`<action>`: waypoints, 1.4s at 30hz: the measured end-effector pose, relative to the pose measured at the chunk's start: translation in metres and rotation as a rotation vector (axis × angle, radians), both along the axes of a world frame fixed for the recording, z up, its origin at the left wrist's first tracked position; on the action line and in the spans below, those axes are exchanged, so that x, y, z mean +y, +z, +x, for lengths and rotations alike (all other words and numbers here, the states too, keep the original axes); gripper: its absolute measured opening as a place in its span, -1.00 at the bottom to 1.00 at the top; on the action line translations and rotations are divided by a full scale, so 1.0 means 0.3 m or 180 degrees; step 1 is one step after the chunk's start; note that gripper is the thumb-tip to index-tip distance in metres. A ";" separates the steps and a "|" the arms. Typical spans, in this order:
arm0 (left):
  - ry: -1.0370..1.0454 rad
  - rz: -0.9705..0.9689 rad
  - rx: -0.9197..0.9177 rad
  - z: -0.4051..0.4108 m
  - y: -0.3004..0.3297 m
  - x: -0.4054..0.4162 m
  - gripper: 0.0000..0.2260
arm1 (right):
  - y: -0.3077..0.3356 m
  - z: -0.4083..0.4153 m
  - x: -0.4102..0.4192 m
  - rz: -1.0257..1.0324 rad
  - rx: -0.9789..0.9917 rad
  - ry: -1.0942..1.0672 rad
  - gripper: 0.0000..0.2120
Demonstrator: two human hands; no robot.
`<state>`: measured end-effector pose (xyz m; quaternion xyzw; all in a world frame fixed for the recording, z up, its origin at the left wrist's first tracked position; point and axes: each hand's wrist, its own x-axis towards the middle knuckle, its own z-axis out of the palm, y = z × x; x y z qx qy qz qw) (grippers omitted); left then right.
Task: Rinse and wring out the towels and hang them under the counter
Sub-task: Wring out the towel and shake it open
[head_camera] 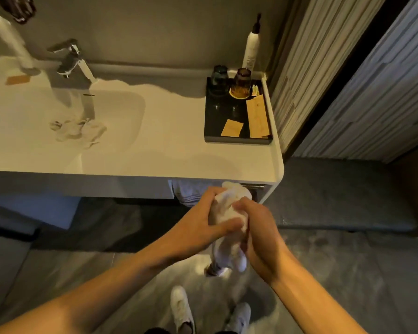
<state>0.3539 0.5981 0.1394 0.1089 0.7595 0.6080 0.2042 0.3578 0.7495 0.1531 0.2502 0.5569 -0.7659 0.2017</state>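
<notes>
A bunched white towel point(229, 208) is held in front of the counter's right end, below its edge. My left hand point(203, 220) grips it from the left, thumb across the cloth. My right hand point(258, 227) grips it from the right. The towel's lower end point(229, 256) hangs down between my wrists. A second white towel point(77, 131) lies crumpled in the sink basin point(130, 109) under the faucet point(70, 59). A striped towel point(188, 191) hangs under the counter point(179, 162), just behind my hands, beside a metal rail point(253, 186).
A black tray point(237, 140) at the counter's right holds two dark glasses, a yellow cup and paper packets. A white pump bottle point(251, 47) stands behind it. A slatted wall point(323, 68) rises to the right. My white shoes point(181, 307) stand on the grey floor.
</notes>
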 end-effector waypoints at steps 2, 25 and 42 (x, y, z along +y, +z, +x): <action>-0.0149 -0.0186 0.0223 0.018 -0.044 0.022 -0.24 | -0.008 0.000 0.020 -0.0696 -0.0035 0.0060 -0.66; 0.0386 0.0097 0.0262 -0.127 0.129 -0.037 -0.69 | -0.119 -0.120 0.403 0.1135 0.2807 0.0724 -0.86; 0.1246 0.0932 -0.0742 -0.231 -0.067 0.122 -0.83 | -0.230 -0.150 0.361 0.0157 0.0994 0.1066 -0.45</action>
